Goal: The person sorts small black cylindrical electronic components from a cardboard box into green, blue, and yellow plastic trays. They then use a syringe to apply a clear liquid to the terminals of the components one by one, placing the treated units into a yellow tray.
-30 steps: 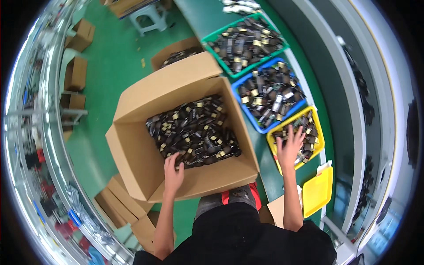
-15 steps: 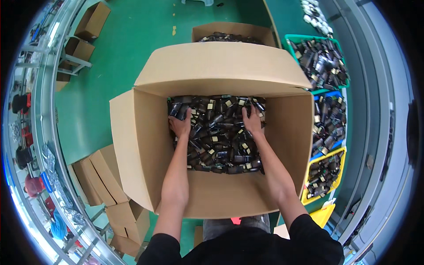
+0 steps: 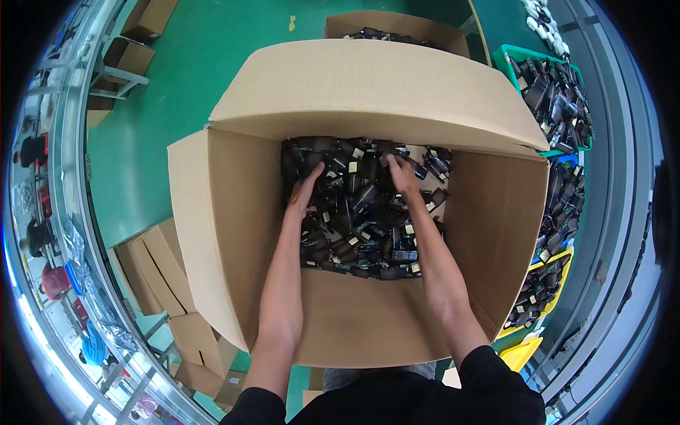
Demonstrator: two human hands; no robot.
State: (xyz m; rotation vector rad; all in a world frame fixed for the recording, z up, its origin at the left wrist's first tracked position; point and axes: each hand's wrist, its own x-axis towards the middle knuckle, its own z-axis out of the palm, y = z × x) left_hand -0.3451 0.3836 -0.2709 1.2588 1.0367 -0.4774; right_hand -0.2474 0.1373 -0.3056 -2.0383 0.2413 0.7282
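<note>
A large open cardboard box [image 3: 368, 319] stands in front of me, its floor heaped with small dark plastic pieces [image 3: 361, 212], many bearing pale labels. Both my arms reach down into it. At the heap's left side, my left hand [image 3: 304, 190] is curled round a bunch of pieces, thumb up, its other fingers buried. My right hand [image 3: 404, 176] is bent over pieces near the far middle, fingertips partly hidden among them. Right of that hand, a patch of bare box floor shows, with a few loose pieces on it.
A green crate [image 3: 586, 106] and a yellow crate [image 3: 563, 283] of similar pieces stand on the right. Another filled carton [image 3: 397, 25] is beyond my box. Folded cartons [image 3: 159, 269] lie at left, beside a metal-framed glass partition [image 3: 106, 234].
The heap has shifted away from the box's right wall, baring some floor there. My left hand has turned thumb-up; my right hand has moved slightly up. The view has shifted, too.
</note>
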